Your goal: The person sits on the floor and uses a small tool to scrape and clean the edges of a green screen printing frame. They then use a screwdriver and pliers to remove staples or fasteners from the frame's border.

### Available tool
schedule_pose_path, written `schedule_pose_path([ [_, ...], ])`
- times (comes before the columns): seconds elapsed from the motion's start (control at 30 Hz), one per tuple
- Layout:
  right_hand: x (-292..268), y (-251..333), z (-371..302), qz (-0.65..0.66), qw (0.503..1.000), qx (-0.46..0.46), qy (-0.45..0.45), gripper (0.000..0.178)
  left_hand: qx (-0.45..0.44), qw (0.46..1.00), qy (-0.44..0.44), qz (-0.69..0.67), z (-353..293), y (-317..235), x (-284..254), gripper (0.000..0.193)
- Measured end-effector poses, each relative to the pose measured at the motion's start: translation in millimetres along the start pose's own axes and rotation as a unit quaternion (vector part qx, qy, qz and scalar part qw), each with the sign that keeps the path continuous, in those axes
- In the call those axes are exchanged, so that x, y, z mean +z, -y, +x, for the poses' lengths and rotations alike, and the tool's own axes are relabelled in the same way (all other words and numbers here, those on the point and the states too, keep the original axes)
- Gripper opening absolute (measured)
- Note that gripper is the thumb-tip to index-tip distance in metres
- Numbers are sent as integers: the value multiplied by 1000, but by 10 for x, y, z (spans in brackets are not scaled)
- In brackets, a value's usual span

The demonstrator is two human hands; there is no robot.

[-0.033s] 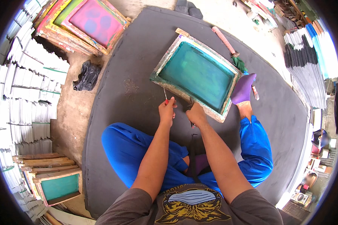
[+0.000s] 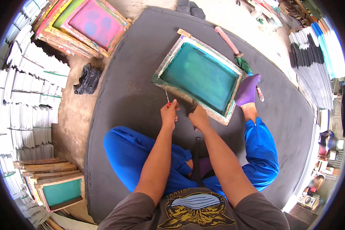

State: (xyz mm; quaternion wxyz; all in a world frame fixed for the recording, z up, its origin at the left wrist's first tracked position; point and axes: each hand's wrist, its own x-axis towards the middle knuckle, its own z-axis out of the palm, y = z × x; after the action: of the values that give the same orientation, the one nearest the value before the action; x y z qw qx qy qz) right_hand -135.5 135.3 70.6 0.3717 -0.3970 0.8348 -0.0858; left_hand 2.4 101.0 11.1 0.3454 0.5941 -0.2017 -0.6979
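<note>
A wooden screen-printing frame (image 2: 171, 90) with blue-green mesh lies tilted on the dark mat before me. My left hand (image 2: 168, 114) is closed around a small screwdriver (image 2: 168, 104) with a red handle; its thin shaft reaches the frame's near edge. Close to that same edge, my right hand (image 2: 200, 117) grips a dark pliers-like tool (image 2: 195, 128), mostly covered by my fingers. Whether its tip touches the wood I cannot tell. My foot in a purple sock (image 2: 247, 90) rests against the frame's right end.
Beyond the frame lies a pink-handled tool (image 2: 227, 39) with green cloth. Paint-stained frames (image 2: 69, 36) are piled at the far left, above a black plastic bag (image 2: 88, 78). More frames (image 2: 61, 193) lean at the near left. Sheet stacks (image 2: 28, 92) line the left side.
The view has shifted very slightly. Both hands, their tools and the frame keep the same places relative to each other.
</note>
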Motion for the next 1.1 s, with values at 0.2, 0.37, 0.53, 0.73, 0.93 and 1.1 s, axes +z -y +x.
schedule_pose_path([
  [0.2,364,-163,-59,-56,991,-5,-123,40,5,1000,5,7,-38,-32,12,37],
  [0.37,258,-64,-255,-50,993,-104,-8,36,8,996,78,39,-68,-65,25,31],
  [0.53,273,-126,-212,63,983,-131,108,32,-16,998,65,4,-74,-72,-88,24],
  [0.73,138,-129,-279,288,911,-60,290,28,-8,997,10,-78,-105,-126,-123,21],
  [0.93,35,-285,-280,323,922,-12,212,29,70,987,-113,-92,-11,-227,-229,33],
  [1.1,-173,-314,-52,84,994,-38,63,36,60,972,-169,-154,75,-273,-253,37],
])
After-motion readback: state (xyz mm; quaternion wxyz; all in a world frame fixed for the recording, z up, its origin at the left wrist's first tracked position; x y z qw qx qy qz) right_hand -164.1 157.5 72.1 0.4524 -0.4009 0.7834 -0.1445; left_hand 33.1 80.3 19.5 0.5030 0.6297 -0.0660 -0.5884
